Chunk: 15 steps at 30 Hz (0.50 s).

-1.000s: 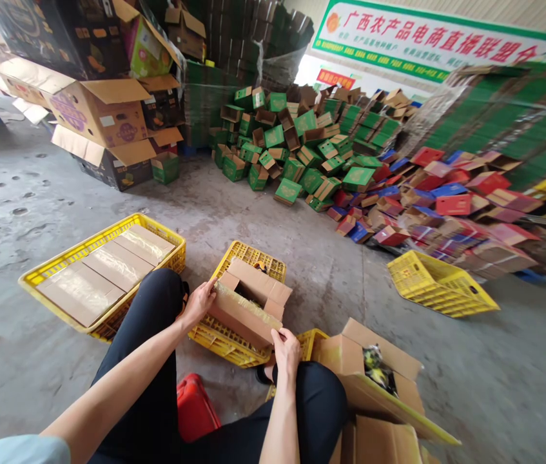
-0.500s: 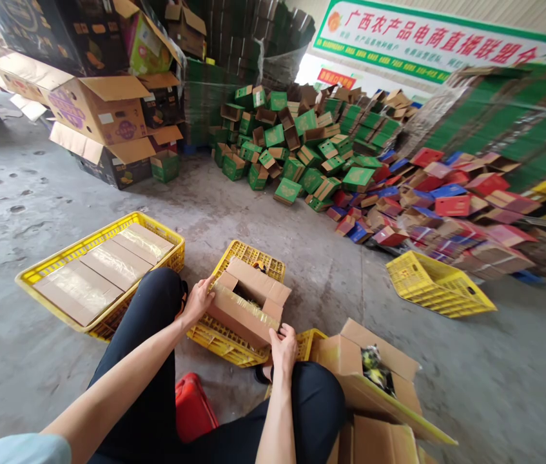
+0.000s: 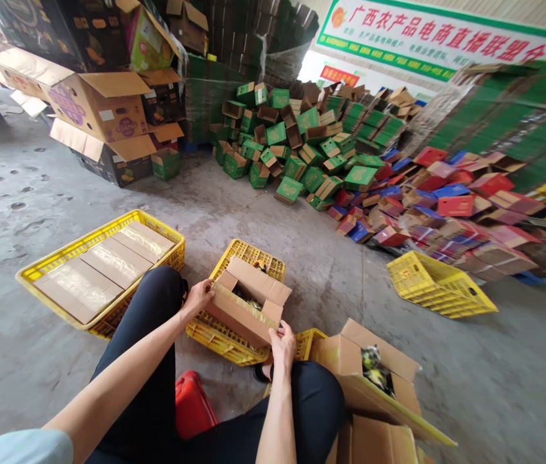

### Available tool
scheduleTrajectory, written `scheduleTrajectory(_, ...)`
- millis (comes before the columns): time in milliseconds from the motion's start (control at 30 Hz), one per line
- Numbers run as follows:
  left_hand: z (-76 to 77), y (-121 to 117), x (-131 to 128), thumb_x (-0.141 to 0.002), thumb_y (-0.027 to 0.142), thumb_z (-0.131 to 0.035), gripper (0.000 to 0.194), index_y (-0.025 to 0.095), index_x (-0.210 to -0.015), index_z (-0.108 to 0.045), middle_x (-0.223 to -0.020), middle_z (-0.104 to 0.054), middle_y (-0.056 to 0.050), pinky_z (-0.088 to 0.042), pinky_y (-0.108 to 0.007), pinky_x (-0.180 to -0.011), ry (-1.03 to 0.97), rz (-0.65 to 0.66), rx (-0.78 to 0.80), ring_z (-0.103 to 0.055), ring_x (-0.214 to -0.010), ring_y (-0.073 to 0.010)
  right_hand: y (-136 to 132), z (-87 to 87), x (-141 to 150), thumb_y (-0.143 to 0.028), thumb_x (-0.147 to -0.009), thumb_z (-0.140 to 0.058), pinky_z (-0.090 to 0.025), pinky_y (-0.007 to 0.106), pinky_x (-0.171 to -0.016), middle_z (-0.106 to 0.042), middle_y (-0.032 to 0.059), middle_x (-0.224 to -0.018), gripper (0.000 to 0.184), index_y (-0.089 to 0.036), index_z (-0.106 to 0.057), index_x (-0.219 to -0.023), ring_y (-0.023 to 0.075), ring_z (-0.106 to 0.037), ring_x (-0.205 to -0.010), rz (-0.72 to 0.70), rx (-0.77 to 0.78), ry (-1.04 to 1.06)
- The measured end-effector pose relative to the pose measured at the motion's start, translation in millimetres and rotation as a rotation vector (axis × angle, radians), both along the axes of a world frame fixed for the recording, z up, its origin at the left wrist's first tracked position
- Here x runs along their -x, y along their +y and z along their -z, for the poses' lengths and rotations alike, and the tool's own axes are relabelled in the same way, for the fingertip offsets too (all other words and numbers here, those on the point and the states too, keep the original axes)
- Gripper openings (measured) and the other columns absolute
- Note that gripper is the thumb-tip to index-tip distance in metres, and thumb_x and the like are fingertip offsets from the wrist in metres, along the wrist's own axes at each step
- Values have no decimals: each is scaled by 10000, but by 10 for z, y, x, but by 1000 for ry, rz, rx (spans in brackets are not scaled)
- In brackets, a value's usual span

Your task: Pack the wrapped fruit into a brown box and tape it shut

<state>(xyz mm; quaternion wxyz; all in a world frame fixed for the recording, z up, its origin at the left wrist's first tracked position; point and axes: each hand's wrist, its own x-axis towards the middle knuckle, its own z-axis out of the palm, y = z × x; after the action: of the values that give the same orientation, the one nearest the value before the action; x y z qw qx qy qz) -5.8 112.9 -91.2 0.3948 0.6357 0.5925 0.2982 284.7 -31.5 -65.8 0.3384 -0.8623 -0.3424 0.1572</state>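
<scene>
A brown cardboard box (image 3: 240, 317) rests on an upturned-looking yellow plastic crate (image 3: 227, 348) in front of my knees. Its top flaps stand open, and dark and yellowish-green contents (image 3: 253, 303) show partly inside. At the near flap's left corner, my left hand (image 3: 198, 298) pinches the cardboard between thumb and fingers. My right hand (image 3: 282, 341) grips the same flap at its right corner. A strip of clear tape runs along that flap's edge. Behind the box, a small black-and-orange object (image 3: 260, 265), perhaps a tape dispenser, lies on the crate.
On the left, a yellow crate (image 3: 28, 276) holds several taped boxes (image 3: 115, 261). An open carton (image 3: 345, 354) with bagged contents stands by my right knee. A red object (image 3: 194, 406) lies between my legs. Another yellow crate (image 3: 439, 287) and piled green boxes (image 3: 288, 189) are farther off.
The near flap leans slightly more toward me, and a little more of the box's contents shows. Both hands keep their hold at its corners.
</scene>
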Motion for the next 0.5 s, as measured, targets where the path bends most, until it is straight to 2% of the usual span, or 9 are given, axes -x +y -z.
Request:
scheduleTrajectory(133,-41,5,-3,-851,51,-674,480,108,-1322,-747,-1171,-814,-130,-580,-330,-979,3,4,14,-764,-1081,-250,66,-30,-49,-289,-673,-679,-580,394,-928,-822,145,-1116,707,-140,-734,-1362,331,-781,-1013,-28,-5,8)
scheduleTrajectory(300,-106,-5,9,-842,48,-686,477,112,-1308,-764,-1138,-823,-117,-584,-316,-966,4,11,10,-768,-1057,-245,265,-51,-97,-281,-634,-725,-527,456,-1069,-739,162,-1373,914,-175,-607,-1534,387,-705,-1226,-125,-92,29)
scheduleTrajectory(400,-139,-4,12,-825,43,-698,470,125,-1280,-782,-1106,-828,-106,-594,-307,-941,6,11,8,-775,-1035,-244,382,-10,-129,-342,-644,-714,-542,442,-1068,-713,140,-1426,1014,-185,-502,-1623,368,-686,-1261,-90,-159,231)
scheduleTrajectory(500,-156,-3,13,-819,47,-705,466,127,-1270,-787,-1113,-827,-110,-600,-309,-943,6,7,7,-780,-1031,-245,454,37,-149,-376,-635,-672,-564,406,-1040,-583,144,-1606,1100,-181,-393,-1681,331,-667,-1298,-38,-259,457)
